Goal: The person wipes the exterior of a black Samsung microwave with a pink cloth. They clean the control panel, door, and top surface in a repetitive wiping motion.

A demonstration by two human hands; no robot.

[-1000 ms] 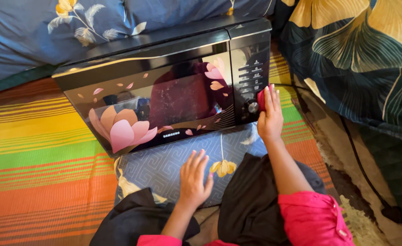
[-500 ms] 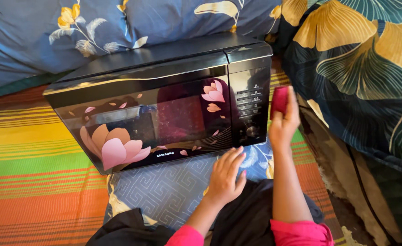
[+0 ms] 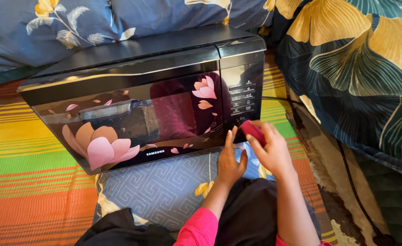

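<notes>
A black microwave oven (image 3: 141, 91) with pink flower decoration on its glass door stands on a blue patterned cushion (image 3: 164, 187). Its control panel (image 3: 243, 98) is on the right side. My right hand (image 3: 269, 150) holds a small red object (image 3: 253, 130) just below the control panel's lower corner. My left hand (image 3: 229, 159) is beside it, fingers raised and touching the bottom right edge of the door. What the red object is, I cannot tell.
A striped orange, green and yellow mat (image 3: 28, 182) covers the floor. Blue floral pillows (image 3: 73, 23) lie behind the oven. A dark teal and gold leaf-patterned cushion (image 3: 360, 68) sits at right. A black cable (image 3: 351, 182) runs along the right floor.
My right hand came down from the oven's right side to below the control panel, with the red object. My left hand rose from the cushion to the door's lower right edge.
</notes>
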